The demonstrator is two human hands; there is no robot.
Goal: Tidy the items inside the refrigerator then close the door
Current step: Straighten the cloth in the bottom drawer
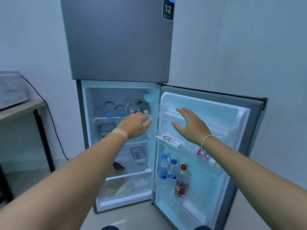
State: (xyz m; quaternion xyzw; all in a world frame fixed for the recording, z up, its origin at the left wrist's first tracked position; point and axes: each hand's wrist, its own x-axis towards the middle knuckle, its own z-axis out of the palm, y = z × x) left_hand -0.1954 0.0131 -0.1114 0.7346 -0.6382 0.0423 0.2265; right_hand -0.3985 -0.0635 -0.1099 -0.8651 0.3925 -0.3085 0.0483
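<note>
The grey refrigerator [119, 39] stands ahead with its lower door [249, 103] swung open to the right. Several water bottles [131, 107] lie on their sides on the top shelf. My left hand [135, 124] reaches toward that shelf, fingers loosely curled, holding nothing. My right hand [191, 125] is spread open in front of the upper door rack. On the door's bottom rack stand two blue-capped bottles [163, 169] and a red-capped bottle [181, 181]. A clear lidded container [137, 152] and a dark object [118, 166] rest on the lower shelf.
A wooden table [20, 108] with black legs stands at the left, carrying a grey box and a trailing black cable. A grey container [107, 127] sits on the middle shelf. The crisper drawer [126, 185] holds pale produce. White walls close in behind.
</note>
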